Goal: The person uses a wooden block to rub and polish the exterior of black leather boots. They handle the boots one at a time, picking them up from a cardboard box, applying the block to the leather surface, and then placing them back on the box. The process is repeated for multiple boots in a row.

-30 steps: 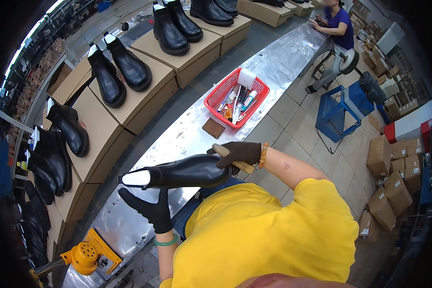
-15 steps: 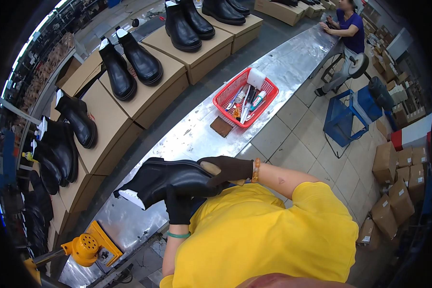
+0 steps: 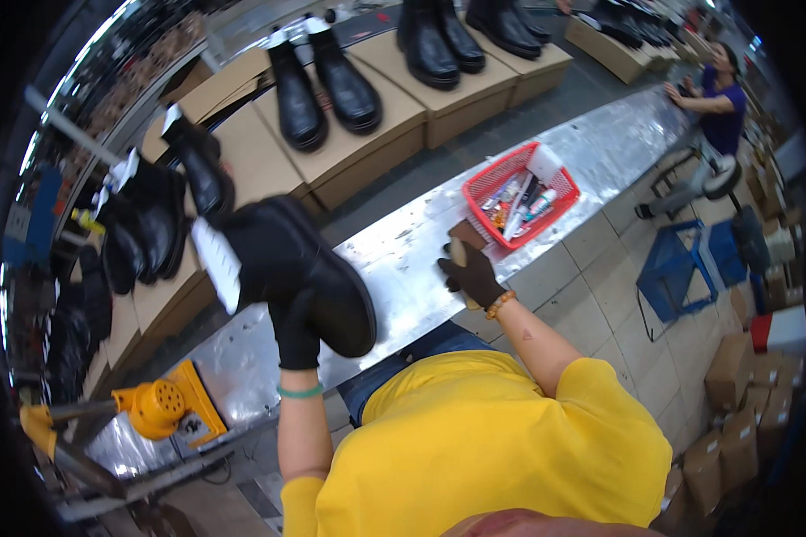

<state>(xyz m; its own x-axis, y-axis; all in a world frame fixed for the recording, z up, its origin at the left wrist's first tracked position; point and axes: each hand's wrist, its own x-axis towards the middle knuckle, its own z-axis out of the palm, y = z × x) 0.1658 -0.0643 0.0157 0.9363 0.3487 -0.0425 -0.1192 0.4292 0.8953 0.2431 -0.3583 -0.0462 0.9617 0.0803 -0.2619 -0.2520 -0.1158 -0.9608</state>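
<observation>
Boot: black boot (image 3: 327, 273), held up over worktop (image 3: 407, 277), L half, btwn near & far edges; tilted, toe to lower R, white insert (image 3: 217, 266) showing at opening.
L hand: dark-gloved L hand (image 3: 295, 327) clamped round boot, fingers partly hidden behind it.
R hand: gloved R hand (image 3: 475, 276) over near edge, fingers curled round tan block (image 3: 458, 253), well apart from boot.
Red basket: red basket (image 3: 490, 224) w/ assorted small tools, R of centre, nr near edge; brown pad (image 3: 467, 231) just beside it.
Yellow unit: yellow unit (image 3: 157, 407) w/ round vented head, at L end.
Far edge: dark strip (image 3: 394, 193), then cardboard boxes (image 3: 372, 170) w/ more black boots (image 3: 345, 89).
In the way: boot hides part of far edge & boxes.
R end: co-worker (image 3: 724, 100), purple top.
Floor, R side: blue stand (image 3: 672, 268), cartons (image 3: 739, 376).
</observation>
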